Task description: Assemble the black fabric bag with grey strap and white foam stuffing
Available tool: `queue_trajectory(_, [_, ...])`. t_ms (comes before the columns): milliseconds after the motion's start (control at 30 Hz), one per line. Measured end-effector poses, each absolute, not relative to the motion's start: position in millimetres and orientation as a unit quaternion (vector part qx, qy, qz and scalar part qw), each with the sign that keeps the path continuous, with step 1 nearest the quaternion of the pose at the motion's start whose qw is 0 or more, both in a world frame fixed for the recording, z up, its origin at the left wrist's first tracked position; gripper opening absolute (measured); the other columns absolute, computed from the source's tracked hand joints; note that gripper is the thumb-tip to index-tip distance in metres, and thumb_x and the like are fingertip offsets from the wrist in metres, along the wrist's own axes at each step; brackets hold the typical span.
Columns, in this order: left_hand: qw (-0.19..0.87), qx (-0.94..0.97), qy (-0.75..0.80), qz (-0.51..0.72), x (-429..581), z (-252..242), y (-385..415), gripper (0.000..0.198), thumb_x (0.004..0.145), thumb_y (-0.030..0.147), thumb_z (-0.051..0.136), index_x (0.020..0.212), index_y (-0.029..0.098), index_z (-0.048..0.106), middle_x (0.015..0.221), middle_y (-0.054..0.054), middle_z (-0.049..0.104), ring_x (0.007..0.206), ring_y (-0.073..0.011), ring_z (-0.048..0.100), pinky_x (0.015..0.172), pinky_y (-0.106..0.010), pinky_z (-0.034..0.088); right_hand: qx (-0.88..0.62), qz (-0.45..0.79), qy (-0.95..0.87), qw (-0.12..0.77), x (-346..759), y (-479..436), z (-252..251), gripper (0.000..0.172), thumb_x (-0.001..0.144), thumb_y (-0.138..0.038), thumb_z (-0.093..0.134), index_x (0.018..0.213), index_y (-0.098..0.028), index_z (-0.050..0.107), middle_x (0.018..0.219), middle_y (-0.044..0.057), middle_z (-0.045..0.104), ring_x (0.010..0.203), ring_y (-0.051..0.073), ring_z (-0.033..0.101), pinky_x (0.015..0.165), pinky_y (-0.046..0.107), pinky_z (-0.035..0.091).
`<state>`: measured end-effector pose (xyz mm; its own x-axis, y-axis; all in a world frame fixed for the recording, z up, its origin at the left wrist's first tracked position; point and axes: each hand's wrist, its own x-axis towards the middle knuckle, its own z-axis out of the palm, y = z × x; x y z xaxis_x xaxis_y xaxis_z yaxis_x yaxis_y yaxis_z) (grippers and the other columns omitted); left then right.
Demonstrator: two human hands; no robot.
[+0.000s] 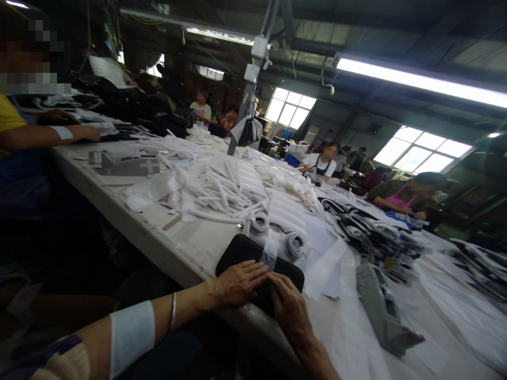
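Lower centre: left hand [241,282] flat on black case [241,252], with fingers pressed together; right hand [292,309] on case's right part, with bent fingers close together, cannot tell whether pinching. Case at near edge of tabletop [186,240], under pale strip [271,248]. Lower right: grey tape dispenser [378,303]. Mid-frame: heaped white strips [217,184]. Upper left: co-worker's forearm [35,137].

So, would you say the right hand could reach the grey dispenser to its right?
Probably yes: only flat white material seems to lie between the right hand and the grey dispenser, though the hand rests on the black case.
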<state>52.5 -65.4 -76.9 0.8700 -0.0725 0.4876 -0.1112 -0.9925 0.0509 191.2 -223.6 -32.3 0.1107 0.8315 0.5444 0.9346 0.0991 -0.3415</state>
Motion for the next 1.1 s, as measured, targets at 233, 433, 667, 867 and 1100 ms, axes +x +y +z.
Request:
queue_trajectory(233, [0.056, 0.978, -0.090, 0.178, 43, -63, -57, 0.071, 0.087, 0.039, 0.062, 0.146, 0.013, 0.034, 0.152, -0.015, 0.039, 0.141, -0.0248, 0.035, 0.116, -0.039, 0.027, -0.553, -0.206, -0.784, 0.194, 180, -300, -98, 0.041, 0.091, -0.012, 0.046, 0.128, -0.025, 0.059, 0.115, 0.006, 0.071, 0.109, 0.023, 0.066, 0.090, 0.032, 0.055])
queue_trajectory(433, [0.063, 0.983, -0.104, 0.138, 40, -49, -52, 0.076, 0.080, 0.032, 0.068, 0.146, 0.012, 0.035, 0.151, -0.016, 0.039, 0.140, -0.0268, 0.036, 0.114, -0.041, 0.030, -0.602, -0.243, -0.747, 0.144, 162, -287, -111, 0.052, 0.095, -0.015, 0.037, 0.146, -0.026, 0.041, 0.139, 0.004, 0.056, 0.125, 0.026, 0.053, 0.103, 0.040, 0.042])
queue_trajectory(667, [0.066, 0.982, -0.121, 0.131, 40, -43, -49, 0.073, 0.080, 0.030, 0.066, 0.144, 0.011, 0.037, 0.151, -0.017, 0.039, 0.140, -0.0278, 0.036, 0.113, -0.041, 0.032, -0.619, -0.193, -0.725, 0.233, 152, -258, -86, 0.043, 0.097, -0.018, 0.039, 0.138, -0.025, 0.051, 0.116, 0.006, 0.070, 0.105, 0.023, 0.063, 0.091, 0.039, 0.045])
queue_trajectory(867, [0.075, 0.981, -0.122, 0.129, 42, -45, -46, 0.075, 0.079, 0.029, 0.068, 0.145, 0.015, 0.036, 0.152, -0.014, 0.039, 0.140, -0.0266, 0.037, 0.112, -0.039, 0.032, -0.644, -0.029, -0.658, 0.390, 148, -293, -99, 0.026, 0.092, -0.018, 0.052, 0.111, -0.027, 0.067, 0.091, 0.005, 0.072, 0.082, 0.021, 0.067, 0.077, 0.034, 0.052])
queue_trajectory(1100, [0.034, 0.979, -0.131, 0.155, 44, -52, -45, 0.073, 0.082, 0.033, 0.067, 0.145, 0.013, 0.035, 0.151, -0.014, 0.040, 0.139, -0.0262, 0.037, 0.111, -0.038, 0.032, -0.687, 0.475, -0.095, 0.541, 113, -308, -147, 0.064, 0.061, -0.060, 0.081, 0.105, -0.017, 0.061, 0.093, 0.009, 0.069, 0.068, 0.022, 0.069, 0.051, 0.029, 0.052])
